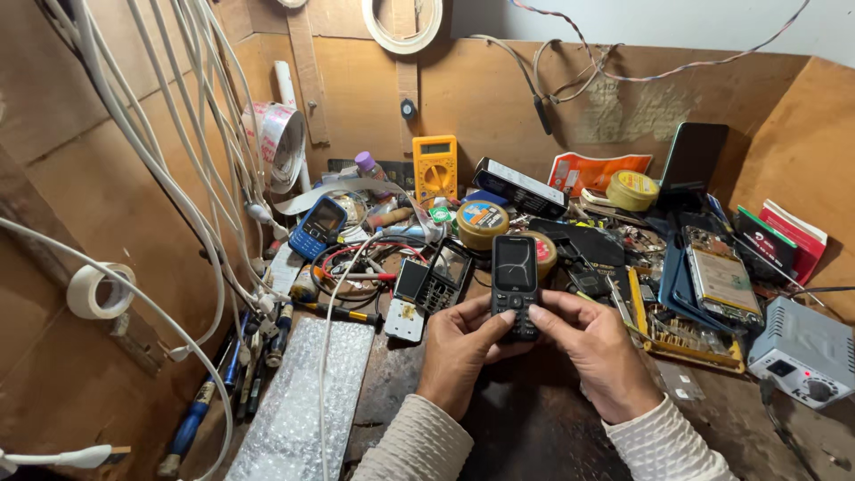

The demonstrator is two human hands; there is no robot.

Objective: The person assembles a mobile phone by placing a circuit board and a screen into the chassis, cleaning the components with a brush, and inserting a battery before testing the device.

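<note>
A black keypad phone with a dark screen stands upright between both my hands above the dark workbench. My left hand grips its lower left side, thumb on the keypad. My right hand holds the lower right side, thumb also on the keys. Both sleeves are cream knit. Just left of the phone lies an opened black phone body next to a small circuit board.
A blue keypad phone, a yellow multimeter, solder tins, opened smartphones and a grey power supply crowd the bench. White cables hang at the left; bubble wrap and screwdrivers lie at front left.
</note>
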